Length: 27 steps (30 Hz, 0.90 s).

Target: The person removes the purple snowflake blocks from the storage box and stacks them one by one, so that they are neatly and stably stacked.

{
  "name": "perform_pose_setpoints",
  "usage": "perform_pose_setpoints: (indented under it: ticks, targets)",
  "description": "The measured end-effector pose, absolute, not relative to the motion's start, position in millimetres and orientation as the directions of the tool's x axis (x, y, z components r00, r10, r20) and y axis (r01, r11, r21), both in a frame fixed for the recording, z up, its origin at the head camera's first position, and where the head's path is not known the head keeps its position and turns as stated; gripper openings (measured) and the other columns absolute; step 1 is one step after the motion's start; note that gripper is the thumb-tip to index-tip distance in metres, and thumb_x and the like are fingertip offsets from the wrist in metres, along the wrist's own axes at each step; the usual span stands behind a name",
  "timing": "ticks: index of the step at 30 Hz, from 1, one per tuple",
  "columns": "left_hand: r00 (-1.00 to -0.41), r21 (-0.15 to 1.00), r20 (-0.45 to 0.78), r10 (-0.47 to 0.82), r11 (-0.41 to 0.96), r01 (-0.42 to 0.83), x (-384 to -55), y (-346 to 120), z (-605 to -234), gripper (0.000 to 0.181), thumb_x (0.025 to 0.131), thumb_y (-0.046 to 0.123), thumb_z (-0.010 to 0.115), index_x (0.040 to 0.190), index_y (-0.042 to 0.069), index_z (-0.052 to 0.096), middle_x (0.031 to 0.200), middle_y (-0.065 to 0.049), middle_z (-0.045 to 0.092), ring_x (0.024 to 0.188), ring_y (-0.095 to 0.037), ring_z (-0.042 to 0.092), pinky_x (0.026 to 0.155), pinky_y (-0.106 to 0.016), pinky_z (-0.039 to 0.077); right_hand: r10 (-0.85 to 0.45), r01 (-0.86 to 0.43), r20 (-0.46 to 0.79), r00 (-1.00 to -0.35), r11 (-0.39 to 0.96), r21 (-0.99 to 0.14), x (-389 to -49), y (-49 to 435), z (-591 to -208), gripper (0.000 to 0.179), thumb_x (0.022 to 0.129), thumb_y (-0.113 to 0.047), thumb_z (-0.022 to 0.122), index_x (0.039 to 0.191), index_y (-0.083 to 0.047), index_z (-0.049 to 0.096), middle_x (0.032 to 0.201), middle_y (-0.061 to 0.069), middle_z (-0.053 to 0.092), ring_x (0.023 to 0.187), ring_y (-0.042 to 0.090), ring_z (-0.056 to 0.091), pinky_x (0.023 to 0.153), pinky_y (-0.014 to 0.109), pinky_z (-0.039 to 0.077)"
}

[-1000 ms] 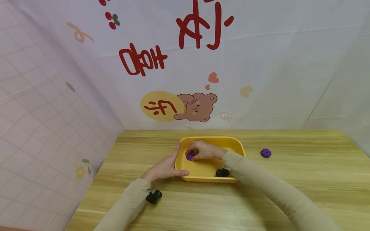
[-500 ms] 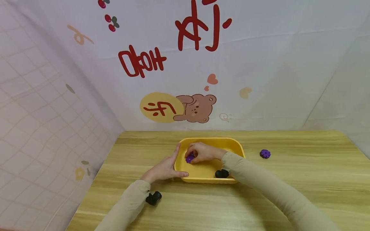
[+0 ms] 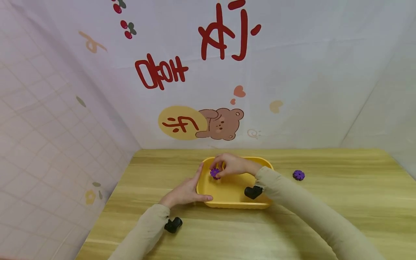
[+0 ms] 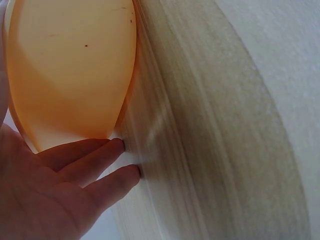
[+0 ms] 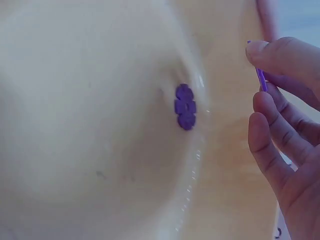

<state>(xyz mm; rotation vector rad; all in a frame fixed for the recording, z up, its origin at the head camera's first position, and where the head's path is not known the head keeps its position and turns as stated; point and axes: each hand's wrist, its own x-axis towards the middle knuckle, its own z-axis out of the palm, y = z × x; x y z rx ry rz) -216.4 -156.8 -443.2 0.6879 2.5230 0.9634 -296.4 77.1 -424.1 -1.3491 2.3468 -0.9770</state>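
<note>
My right hand is over the left part of the yellow tray, pinching a purple flower-shaped disc between thumb and fingertips. In the right wrist view that held disc shows edge-on. Beyond it, a second purple flower-shaped disc lies inside the tray near its wall. My left hand rests against the tray's left end with thumb and fingers spread. In the left wrist view its fairly straight fingers touch the outside of the tray wall.
Another purple flower-shaped disc lies on the wooden table, right of the tray. A patterned white cloth hangs behind the table. Black wrist cameras stick out from both sleeves.
My right hand has risen slightly from the tray floor with a purple disc in its fingertips. My left hand stays against the tray's left end. The head view has shifted slightly.
</note>
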Motion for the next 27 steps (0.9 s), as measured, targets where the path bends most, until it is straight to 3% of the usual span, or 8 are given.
perform_pose_setpoints:
  ticks: [2,8,15,27]
  targets:
    - [-0.819,0.693,-0.159,0.552,0.653,0.306,-216,-157,-444,0.120,0.081,0.049,0.075,0.154,0.016,-0.014,0.100,-0.011,0.059,0.077,-0.015,0.056,0.078,-0.033,0.047,-0.835,-0.661,0.105,-0.540,0.343,-0.668,-296,81,-421,0.031,0.083,-0.011,0.076,0.110,0.001,0.069,0.100,0.003,0.061,0.080,0.015,0.057,0.071,0.027,0.050]
    - [-0.819,0.706,-0.161,0.550,0.644,0.294,-215,-158,-445,0.121,0.080,0.051,0.075,0.154,0.015,-0.014,0.104,-0.010,0.061,0.078,-0.013,0.058,0.082,-0.034,0.047,-0.816,-0.638,0.113,-0.567,0.348,-0.687,-293,94,-411,0.031,0.082,-0.007,0.074,0.111,0.003,0.069,0.104,0.006,0.062,0.082,0.019,0.056,0.071,0.029,0.050]
    - [-0.819,0.713,-0.162,0.551,0.639,0.289,-216,-158,-445,0.122,0.079,0.054,0.075,0.154,0.015,-0.013,0.098,-0.008,0.061,0.076,-0.013,0.058,0.080,-0.033,0.047,-0.802,-0.673,0.139,-0.581,0.377,-0.637,-292,110,-398,0.030,0.081,-0.009,0.076,0.110,-0.002,0.071,0.105,0.006,0.063,0.084,0.020,0.057,0.071,0.029,0.051]
    - [-0.831,0.696,-0.172,0.529,0.662,0.278,-214,-157,-442,0.122,0.078,0.053,0.076,0.155,0.016,-0.011,0.118,-0.016,0.058,0.086,-0.016,0.056,0.093,-0.040,0.044,-0.782,-0.665,0.161,-0.602,0.379,-0.644,-284,135,-382,0.028,0.083,-0.010,0.077,0.109,-0.002,0.071,0.105,0.003,0.063,0.085,0.018,0.058,0.071,0.031,0.053]
